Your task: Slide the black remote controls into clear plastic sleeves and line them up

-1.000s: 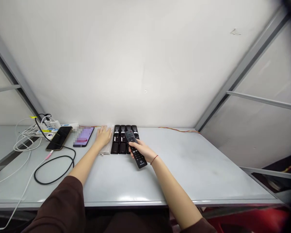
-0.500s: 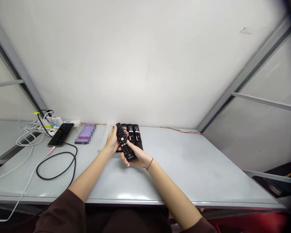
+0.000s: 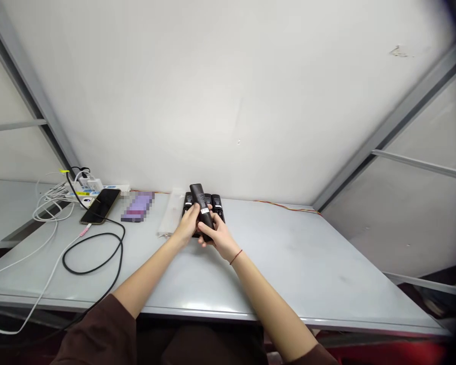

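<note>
Left hand (image 3: pixel 188 228) and right hand (image 3: pixel 217 237) together, clasping a black remote (image 3: pixel 202 209) back-side up, above a row of remotes (image 3: pixel 217 207), grey table (image 3: pixel 289 263)

Bright, even overhead light, soft glare on the table (image 3: pixel 197 304) front edge, wide-angle bending, dark blurred right corners

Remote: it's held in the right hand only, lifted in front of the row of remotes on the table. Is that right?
Not quite. Both hands hold the remote: the left hand grips it as well as the right hand, as the head view shows. The rest stands: it is lifted in front of the row of remotes on the table.
</note>
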Motion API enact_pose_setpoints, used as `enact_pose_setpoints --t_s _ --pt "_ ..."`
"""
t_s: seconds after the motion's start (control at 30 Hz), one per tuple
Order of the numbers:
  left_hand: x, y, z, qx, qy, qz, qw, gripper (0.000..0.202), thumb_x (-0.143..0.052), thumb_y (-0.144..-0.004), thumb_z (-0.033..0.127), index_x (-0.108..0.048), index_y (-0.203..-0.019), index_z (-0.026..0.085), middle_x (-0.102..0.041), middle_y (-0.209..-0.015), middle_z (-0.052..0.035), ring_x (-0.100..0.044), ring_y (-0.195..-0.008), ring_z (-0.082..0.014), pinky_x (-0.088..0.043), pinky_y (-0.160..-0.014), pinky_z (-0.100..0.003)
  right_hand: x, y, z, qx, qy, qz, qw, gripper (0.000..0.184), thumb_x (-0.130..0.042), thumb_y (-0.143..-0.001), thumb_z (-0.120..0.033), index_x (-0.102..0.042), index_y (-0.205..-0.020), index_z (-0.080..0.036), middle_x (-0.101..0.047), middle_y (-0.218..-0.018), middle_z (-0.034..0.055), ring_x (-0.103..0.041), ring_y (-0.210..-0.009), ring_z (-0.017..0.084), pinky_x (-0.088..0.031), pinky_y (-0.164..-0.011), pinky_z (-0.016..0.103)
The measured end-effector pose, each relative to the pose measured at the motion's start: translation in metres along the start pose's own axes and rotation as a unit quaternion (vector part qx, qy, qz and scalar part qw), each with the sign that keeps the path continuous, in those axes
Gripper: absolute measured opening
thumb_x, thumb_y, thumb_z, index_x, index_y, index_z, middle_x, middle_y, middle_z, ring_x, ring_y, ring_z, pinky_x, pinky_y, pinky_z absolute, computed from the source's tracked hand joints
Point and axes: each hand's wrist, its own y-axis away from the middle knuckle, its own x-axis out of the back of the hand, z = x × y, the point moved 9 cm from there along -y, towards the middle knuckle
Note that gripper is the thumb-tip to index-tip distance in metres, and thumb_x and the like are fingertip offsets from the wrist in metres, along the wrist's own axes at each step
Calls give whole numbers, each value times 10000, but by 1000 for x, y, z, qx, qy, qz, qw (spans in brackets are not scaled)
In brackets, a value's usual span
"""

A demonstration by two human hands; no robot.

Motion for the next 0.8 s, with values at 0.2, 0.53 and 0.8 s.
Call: enact_pose_setpoints --t_s 0.2,0.53,0.8 --pt "8 -2 10 -91 9 39 995 390 -458 -884 464 -581 -1089 156 -616 -1182 -119 -637 -874 -170 -522 -609 -225 5 -1 0 -19 57 20 998 380 -599 -763 -567 -520 -836 -203 -621 -665 33 -628 -537 162 -508 -464 280" --pt "-1 -2 -9 -43 -64 4 997 534 -485 -827 562 -492 -1248 234 -675 -1040 -72 -348 -315 -17 -312 -303 -202 10 -2 -9 32 75 24 996 374 -633 -731 -567 -553 -813 -210 -631 -622 23 -627 -534 178 -551 -541 333" --pt "0 -5 -1 -105 -47 -3 993 498 -535 -816 529 -499 -1197 210 -623 -1168 -91 -627 -940 -186 -509 -803 -309 17 -2 -4 -44 41 -19 998 357 -665 -757 -449 -595 -998 -197 -660 -966 75 -670 -815 182 -574 -588 259"
